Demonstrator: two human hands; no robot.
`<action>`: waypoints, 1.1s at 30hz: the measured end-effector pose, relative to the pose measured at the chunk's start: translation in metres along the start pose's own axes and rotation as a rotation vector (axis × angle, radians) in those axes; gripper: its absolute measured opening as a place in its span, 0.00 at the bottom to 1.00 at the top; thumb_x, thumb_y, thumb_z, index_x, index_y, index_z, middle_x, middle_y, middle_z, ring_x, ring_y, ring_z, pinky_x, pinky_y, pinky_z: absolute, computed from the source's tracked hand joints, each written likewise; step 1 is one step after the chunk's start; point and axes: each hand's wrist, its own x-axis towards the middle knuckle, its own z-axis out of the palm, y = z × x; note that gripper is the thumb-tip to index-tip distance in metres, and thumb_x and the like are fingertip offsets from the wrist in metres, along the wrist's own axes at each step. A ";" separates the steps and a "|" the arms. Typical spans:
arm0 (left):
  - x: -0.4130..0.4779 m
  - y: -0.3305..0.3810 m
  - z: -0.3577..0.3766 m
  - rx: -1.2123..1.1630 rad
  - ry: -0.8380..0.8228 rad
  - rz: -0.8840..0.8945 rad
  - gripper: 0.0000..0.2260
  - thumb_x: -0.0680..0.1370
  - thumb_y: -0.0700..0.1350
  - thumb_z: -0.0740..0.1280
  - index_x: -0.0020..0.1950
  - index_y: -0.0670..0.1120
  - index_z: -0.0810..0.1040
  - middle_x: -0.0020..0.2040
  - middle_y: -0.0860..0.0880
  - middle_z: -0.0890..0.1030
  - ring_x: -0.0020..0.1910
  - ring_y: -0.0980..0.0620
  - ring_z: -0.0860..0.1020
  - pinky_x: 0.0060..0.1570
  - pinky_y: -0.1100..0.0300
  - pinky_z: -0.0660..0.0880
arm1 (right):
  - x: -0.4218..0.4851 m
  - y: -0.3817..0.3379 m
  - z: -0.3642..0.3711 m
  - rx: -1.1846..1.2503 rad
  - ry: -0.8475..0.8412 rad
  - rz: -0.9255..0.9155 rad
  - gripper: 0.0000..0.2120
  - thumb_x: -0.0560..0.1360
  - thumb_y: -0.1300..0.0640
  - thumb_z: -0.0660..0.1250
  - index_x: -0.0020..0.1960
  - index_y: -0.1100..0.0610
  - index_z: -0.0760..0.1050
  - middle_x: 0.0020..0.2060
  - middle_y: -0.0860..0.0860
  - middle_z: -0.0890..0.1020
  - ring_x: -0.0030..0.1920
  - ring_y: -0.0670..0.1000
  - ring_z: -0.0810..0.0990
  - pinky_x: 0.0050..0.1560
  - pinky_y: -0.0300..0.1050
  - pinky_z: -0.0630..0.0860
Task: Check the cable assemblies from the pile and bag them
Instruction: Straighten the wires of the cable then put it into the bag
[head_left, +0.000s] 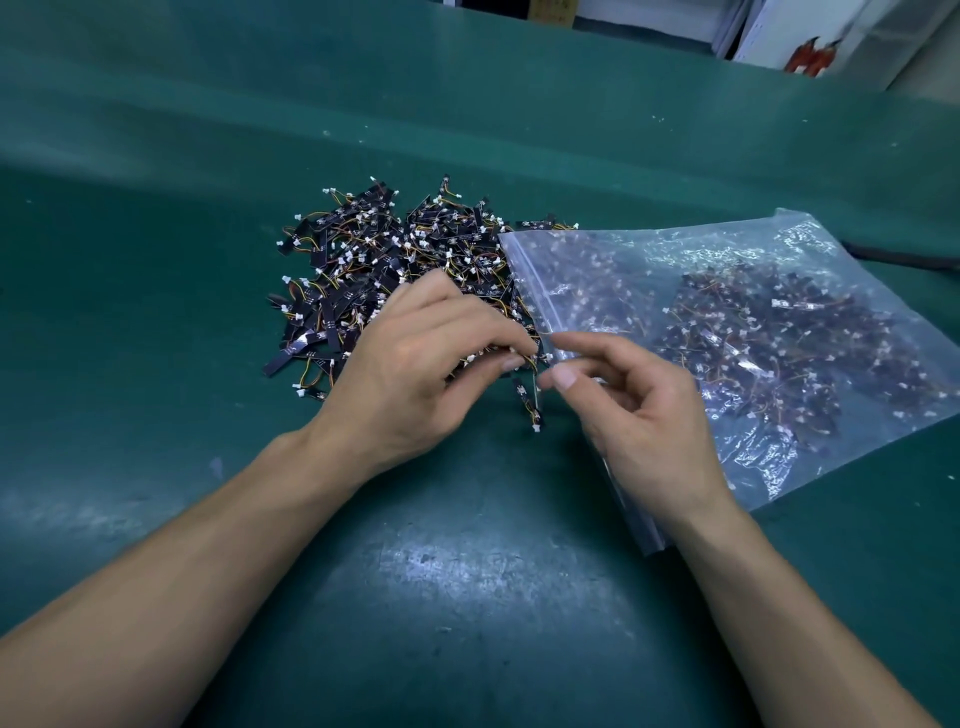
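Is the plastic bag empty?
No, many cable assemblies show through the clear bag.

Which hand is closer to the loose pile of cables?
Left. The left hand sits over the pile's near edge, pinching an assembly. The right hand pinches the bag rim, just beside the pile.

Left hand (415, 369) pinches cable assembly (529, 361) at pile (363, 270) edge; right hand (644, 415) pinches bag (727, 270) rim; green table (457, 582).
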 end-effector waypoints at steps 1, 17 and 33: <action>0.000 0.000 0.001 -0.023 -0.003 0.005 0.04 0.81 0.41 0.71 0.52 0.43 0.85 0.47 0.51 0.85 0.43 0.45 0.77 0.46 0.47 0.74 | 0.000 0.000 0.001 0.081 -0.024 0.023 0.12 0.74 0.51 0.71 0.58 0.50 0.80 0.40 0.47 0.86 0.25 0.44 0.70 0.28 0.36 0.67; -0.001 0.006 -0.002 -0.153 -0.077 -0.172 0.11 0.80 0.47 0.67 0.57 0.44 0.83 0.47 0.54 0.84 0.47 0.50 0.75 0.52 0.59 0.72 | 0.001 -0.009 0.000 0.286 0.043 0.013 0.06 0.70 0.59 0.74 0.47 0.57 0.84 0.37 0.51 0.87 0.28 0.39 0.78 0.32 0.27 0.71; -0.002 0.005 0.001 -0.121 -0.037 -0.087 0.03 0.77 0.42 0.73 0.46 0.42 0.86 0.39 0.50 0.83 0.39 0.44 0.74 0.42 0.49 0.73 | 0.001 -0.004 -0.001 0.187 0.039 -0.044 0.08 0.70 0.60 0.77 0.47 0.50 0.86 0.40 0.51 0.88 0.38 0.57 0.77 0.42 0.53 0.74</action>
